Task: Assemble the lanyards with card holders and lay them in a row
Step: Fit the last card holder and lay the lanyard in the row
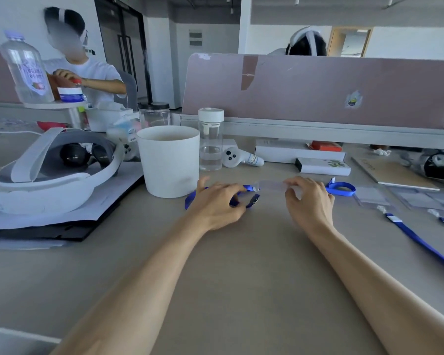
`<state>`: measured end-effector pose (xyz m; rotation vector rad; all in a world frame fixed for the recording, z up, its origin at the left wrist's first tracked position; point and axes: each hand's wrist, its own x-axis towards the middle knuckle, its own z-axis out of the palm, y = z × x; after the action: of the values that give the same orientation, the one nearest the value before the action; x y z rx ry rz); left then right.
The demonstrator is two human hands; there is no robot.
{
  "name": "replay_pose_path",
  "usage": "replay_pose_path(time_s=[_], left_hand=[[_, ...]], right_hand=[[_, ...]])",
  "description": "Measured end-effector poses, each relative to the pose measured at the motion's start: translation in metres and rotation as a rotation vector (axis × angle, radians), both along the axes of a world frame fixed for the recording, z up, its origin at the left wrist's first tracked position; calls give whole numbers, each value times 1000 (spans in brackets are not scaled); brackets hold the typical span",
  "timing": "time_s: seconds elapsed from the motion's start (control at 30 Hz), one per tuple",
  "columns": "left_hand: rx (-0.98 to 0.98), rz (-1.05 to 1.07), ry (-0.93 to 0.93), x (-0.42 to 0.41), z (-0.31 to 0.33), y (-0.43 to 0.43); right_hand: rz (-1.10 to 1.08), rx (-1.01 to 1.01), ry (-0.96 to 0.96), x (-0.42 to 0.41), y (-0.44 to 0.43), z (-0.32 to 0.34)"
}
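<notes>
Forearms cross the grey desk (241, 265): left grip (215, 201) clutches a blue woven lanyard (248, 187), right grip (309, 198) pinches a clear plastic card holder (271, 185). Two assembled sets (405, 228) apparently lie right; another blue loop (341, 188) waits.

The left hand (215, 203) hides much of the blue ribbon lanyard (253, 199); the clear plastic card holder (271, 185) is blurred. At the desk's right edge a second blue lanyard (420, 240) is cut off.

White VR headset (49, 170) on papers at the desk's (241, 278) left, white paper cup (168, 162) beside it, clear water bottle (210, 139) behind, white controller (239, 157) near flat boxes (318, 160), pink partition (318, 88) along the back, large plastic bottle (25, 67) on a raised stand
</notes>
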<state>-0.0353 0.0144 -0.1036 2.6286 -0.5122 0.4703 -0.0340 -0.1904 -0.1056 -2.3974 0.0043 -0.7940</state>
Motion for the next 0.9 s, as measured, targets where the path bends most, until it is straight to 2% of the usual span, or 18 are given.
replay_pose_path(time_s=[0.17, 0.37, 0.47, 0.67, 0.77, 0.9], left_hand=[[-5, 15, -13, 1, -2, -2], [-275, 100, -80, -1, 3, -21], [-335, 115, -149, -3, 7, -23], [-622, 24, 41, -2, 9, -20], [-599, -15, 29, -3, 8, -20], [-544, -55, -55, -2, 7, -21]], right_hand=[[1, 17, -87, -3, 2, 3], [101, -50, -284, -10, 11, 8], [99, -69, -315, -13, 12, 11], [65, -83, -262, -11, 9, 6], [61, -140, -261, -10, 11, 4], [76, -246, -361, -12, 14, 6]])
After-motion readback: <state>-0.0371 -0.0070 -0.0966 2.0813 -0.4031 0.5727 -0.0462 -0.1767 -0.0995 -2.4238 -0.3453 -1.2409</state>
